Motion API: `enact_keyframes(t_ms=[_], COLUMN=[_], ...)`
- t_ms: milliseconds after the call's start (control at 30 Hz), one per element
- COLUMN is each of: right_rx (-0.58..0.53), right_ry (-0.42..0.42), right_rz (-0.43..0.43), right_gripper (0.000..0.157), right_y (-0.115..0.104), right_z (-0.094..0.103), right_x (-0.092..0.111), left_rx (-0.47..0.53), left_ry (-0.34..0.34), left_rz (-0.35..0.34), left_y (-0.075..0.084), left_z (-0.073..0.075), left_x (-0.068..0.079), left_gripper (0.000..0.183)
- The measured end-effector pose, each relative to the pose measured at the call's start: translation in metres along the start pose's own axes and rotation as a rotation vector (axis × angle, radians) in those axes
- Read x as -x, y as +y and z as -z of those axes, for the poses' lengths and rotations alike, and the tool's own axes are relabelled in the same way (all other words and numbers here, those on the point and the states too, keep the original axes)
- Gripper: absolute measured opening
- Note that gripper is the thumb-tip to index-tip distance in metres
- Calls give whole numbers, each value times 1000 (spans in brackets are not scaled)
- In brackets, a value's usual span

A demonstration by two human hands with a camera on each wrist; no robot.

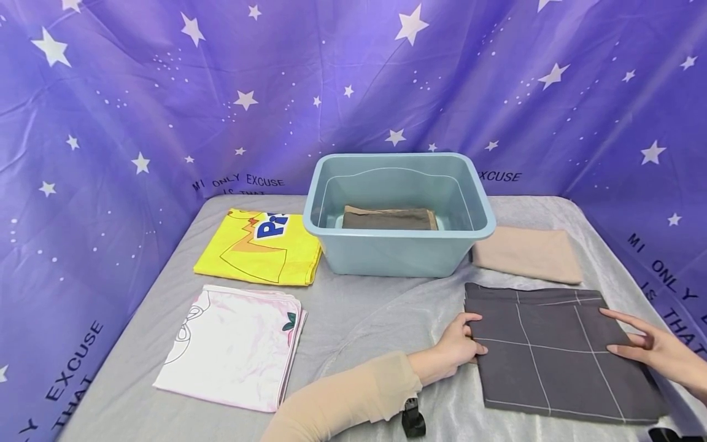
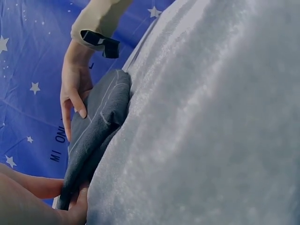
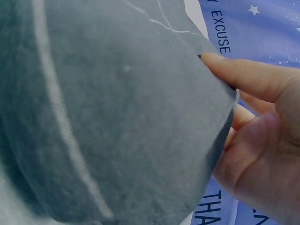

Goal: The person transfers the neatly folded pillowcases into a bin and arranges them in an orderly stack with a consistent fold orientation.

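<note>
A dark grey folded cloth (image 1: pixel 552 374) with white grid lines lies at the front right of the table. My left hand (image 1: pixel 455 344) grips its left edge; in the left wrist view, the cloth's edge sits between the thumb and fingers (image 2: pixel 80 201). At the opposite edge is my right hand (image 1: pixel 657 347), pinching the cloth's side. Seen from the right wrist, one digit lies on top of the grey fabric (image 3: pixel 140 108), while other fingers curl behind the edge and are partly hidden.
A blue-grey plastic bin (image 1: pixel 389 255) stands at the back middle, with folded brown cloth (image 1: pixel 389 219) inside. Right of it lies a folded beige cloth (image 1: pixel 527 255). On the left are a yellow printed cloth (image 1: pixel 301 245) and a white-pink folded cloth (image 1: pixel 237 350). Starry purple curtains surround the table.
</note>
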State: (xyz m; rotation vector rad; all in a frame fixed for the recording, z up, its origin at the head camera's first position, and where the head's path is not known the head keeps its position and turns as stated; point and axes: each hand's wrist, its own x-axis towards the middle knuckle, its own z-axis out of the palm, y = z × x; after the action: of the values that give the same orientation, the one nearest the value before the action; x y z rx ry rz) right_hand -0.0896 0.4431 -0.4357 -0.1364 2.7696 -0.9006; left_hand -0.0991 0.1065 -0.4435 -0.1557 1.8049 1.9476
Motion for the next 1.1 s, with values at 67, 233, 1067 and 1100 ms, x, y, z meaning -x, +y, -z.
enact_keyframes(t_ms=[67,233,1067,1100], right_rx=[-3,-13,-499,-510], right_ry=[7,-10,-61,-58], right_rz=[0,-49,134,143], right_gripper=[72,73,81,81], right_y=[0,-6,-18,-18], right_z=[1,6,13,13], right_x=[1,3,5,4], left_rx=[17,27,-119,-127], left_ry=[4,19,-31,-32], left_rz=[-8,-54,-198,-200], left_y=[1,4,28,29], left_z=[-1,-3,-1,0], left_x=[1,5,20,20], left_gripper=[58,60,57,57])
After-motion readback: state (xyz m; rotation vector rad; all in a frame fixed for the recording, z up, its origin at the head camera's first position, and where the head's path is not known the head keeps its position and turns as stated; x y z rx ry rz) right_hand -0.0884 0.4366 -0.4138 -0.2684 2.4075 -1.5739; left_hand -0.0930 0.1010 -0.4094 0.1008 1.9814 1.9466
